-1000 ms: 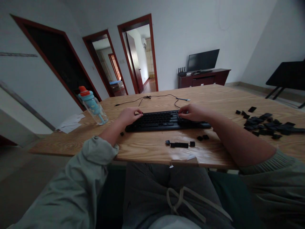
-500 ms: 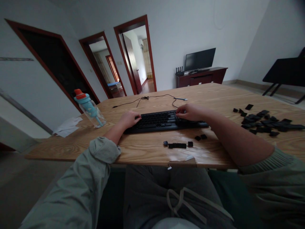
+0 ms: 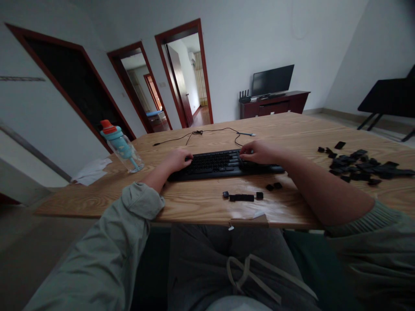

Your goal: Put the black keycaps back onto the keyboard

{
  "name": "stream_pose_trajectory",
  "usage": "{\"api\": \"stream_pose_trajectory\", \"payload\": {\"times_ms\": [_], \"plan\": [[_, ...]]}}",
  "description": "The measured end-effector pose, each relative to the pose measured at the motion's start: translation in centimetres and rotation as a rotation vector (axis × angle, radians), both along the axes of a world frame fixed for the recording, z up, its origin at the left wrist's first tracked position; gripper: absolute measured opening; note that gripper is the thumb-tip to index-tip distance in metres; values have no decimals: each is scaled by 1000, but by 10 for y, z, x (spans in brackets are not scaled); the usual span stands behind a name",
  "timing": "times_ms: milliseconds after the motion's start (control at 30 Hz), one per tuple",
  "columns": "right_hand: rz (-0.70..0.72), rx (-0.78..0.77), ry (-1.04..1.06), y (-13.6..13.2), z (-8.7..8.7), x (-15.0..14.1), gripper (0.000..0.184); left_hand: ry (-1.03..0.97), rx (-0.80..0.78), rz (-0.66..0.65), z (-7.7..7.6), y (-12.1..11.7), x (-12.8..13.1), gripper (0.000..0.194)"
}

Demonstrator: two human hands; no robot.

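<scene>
A black keyboard (image 3: 220, 164) lies on the wooden table (image 3: 201, 203) in front of me. My left hand (image 3: 177, 159) rests on the keyboard's left end, fingers curled over its edge. My right hand (image 3: 259, 152) sits on the right part of the keyboard, fingers bent down onto the keys. Whether the fingertips pinch a key is too small to tell. A few loose black keycaps (image 3: 242, 197) lie in a row between the keyboard and the table's near edge.
A pile of loose black keycaps (image 3: 359, 166) lies at the right of the table. A blue bottle with an orange lid (image 3: 121, 146) and white paper (image 3: 90, 171) are at the left. The keyboard's cable (image 3: 207, 131) runs behind it. A clear plastic bag (image 3: 249, 211) lies at the near edge.
My left hand slid slightly along the keyboard's left end and my right hand shifted a little left. The view itself has drifted slightly.
</scene>
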State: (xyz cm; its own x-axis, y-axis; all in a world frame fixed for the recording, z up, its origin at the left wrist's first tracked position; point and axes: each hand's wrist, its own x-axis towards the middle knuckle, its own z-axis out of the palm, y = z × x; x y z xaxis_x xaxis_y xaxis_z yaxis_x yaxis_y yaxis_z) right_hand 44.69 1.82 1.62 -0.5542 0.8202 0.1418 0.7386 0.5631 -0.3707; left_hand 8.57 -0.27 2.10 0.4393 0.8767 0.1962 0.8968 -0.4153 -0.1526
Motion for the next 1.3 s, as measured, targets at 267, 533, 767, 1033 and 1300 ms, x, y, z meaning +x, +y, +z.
{"api": "stream_pose_trajectory", "payload": {"times_ms": [267,533,767,1033,1300], "plan": [[11,-11,-11,-2,3,-1,30,75,-14,-26,-6,-6,6,35],[14,-2,35,3,-3,1,31,109,-9,85,9,-31,33,36],[30,26,45,2,1,2,31,-202,-84,-446,7,-116,104,30],[20,36,28,5,-1,3,31,-244,-206,-358,-9,-133,108,30],[5,23,34,9,-4,4,32,-170,-223,-354,-9,-133,111,22]]}}
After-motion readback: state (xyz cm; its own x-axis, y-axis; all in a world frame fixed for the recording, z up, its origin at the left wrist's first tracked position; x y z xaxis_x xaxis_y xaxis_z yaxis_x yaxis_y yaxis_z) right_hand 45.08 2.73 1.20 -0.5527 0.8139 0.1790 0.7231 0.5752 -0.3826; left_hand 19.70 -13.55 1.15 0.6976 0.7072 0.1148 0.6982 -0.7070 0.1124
